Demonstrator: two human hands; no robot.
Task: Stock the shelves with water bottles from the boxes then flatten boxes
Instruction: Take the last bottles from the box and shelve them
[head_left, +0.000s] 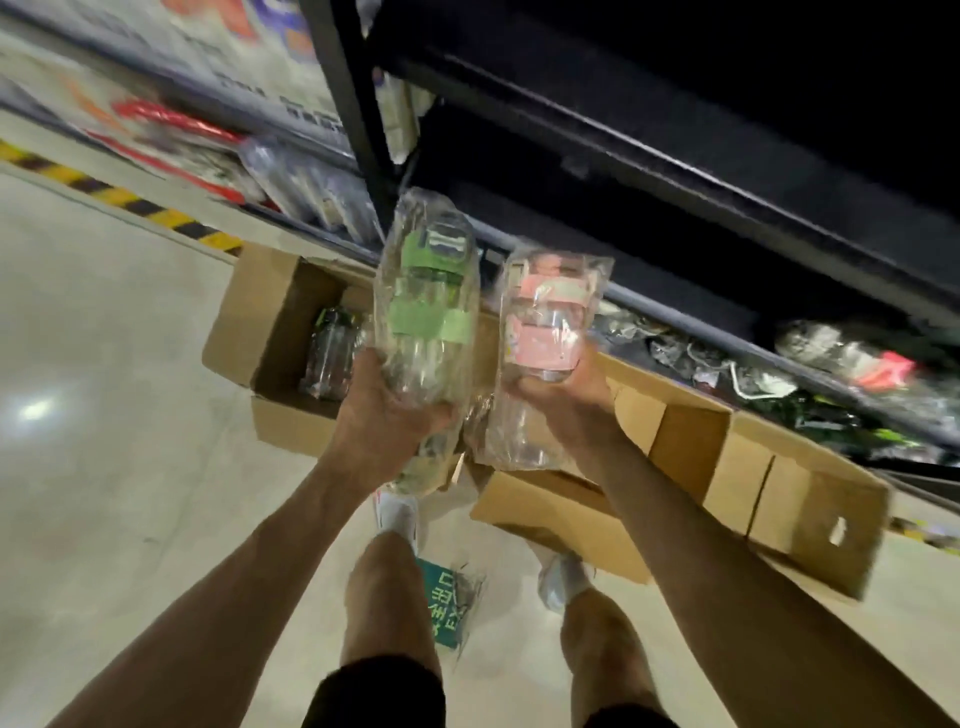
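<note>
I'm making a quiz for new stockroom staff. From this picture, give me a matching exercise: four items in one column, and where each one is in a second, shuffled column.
Column one:
1. green-lidded bottle
2. pink-lidded bottle
3. dark-capped bottle
4. teal packet

Column two:
A. inside the open box
B. gripped by the right hand
C. on the floor between the shoes
D. gripped by the left hand

Pairs: 1-D, 2-B, 3-A, 4-C

box on floor before shelves, bottles inside
</note>
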